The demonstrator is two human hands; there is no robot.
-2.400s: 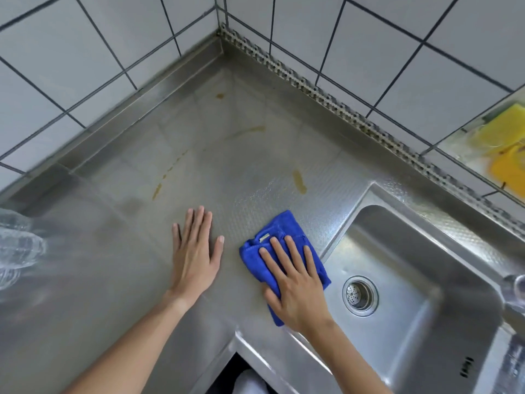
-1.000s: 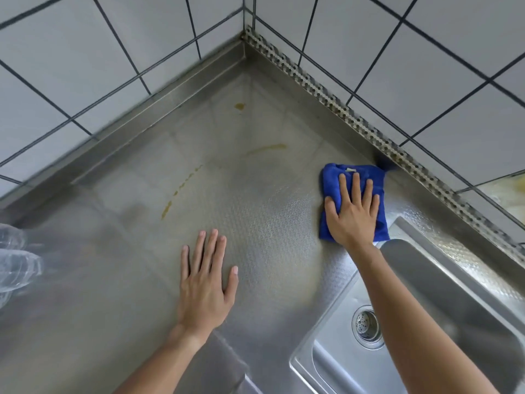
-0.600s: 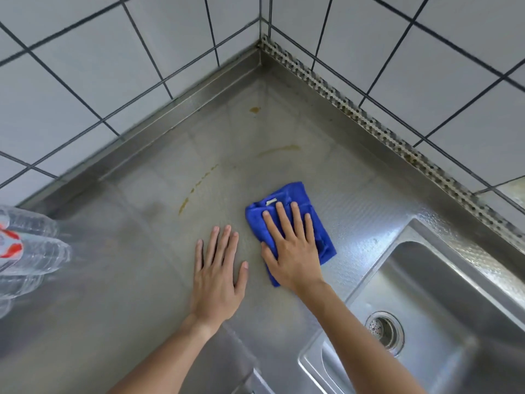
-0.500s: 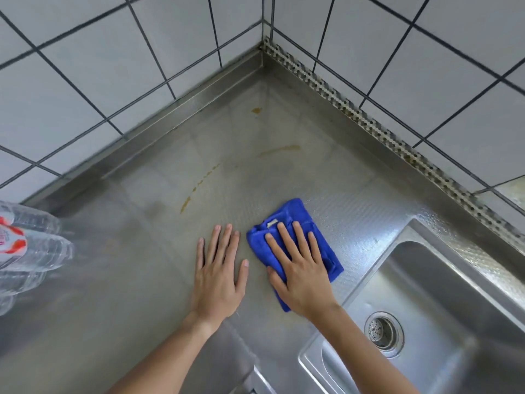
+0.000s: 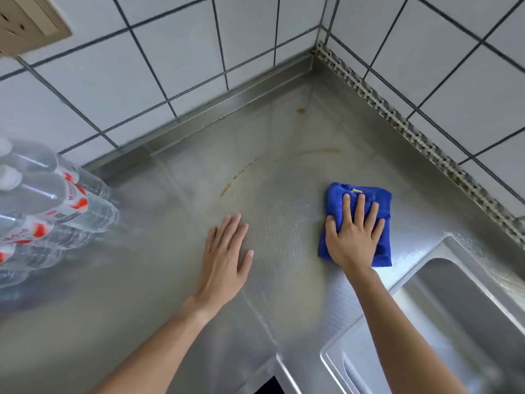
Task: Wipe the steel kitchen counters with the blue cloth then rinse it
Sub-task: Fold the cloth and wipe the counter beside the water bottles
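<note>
A folded blue cloth [image 5: 382, 200] lies flat on the steel counter [image 5: 176, 211], right of centre and just above the sink's near-left corner. My right hand [image 5: 353, 231] presses down on it with fingers spread and straight. My left hand [image 5: 225, 251] rests flat on the bare steel to the cloth's left, a hand's width away, fingers straight. Yellow-brown stains [image 5: 235, 177] run in a dotted arc across the counter toward the corner, with another streak [image 5: 321, 151] and a small spot [image 5: 300, 110] farther back.
The steel sink [image 5: 466, 317] opens at the lower right. A shrink-wrapped pack of water bottles [image 5: 42, 211] stands at the left edge. White tiled walls meet in the back corner, with a perforated metal strip [image 5: 412, 132] along the right wall and a wall socket [image 5: 25, 21] top left.
My right hand has slid the cloth to the right and away from my left hand. The left hand stayed flat in place. The view has swung left, showing more of the bottles.
</note>
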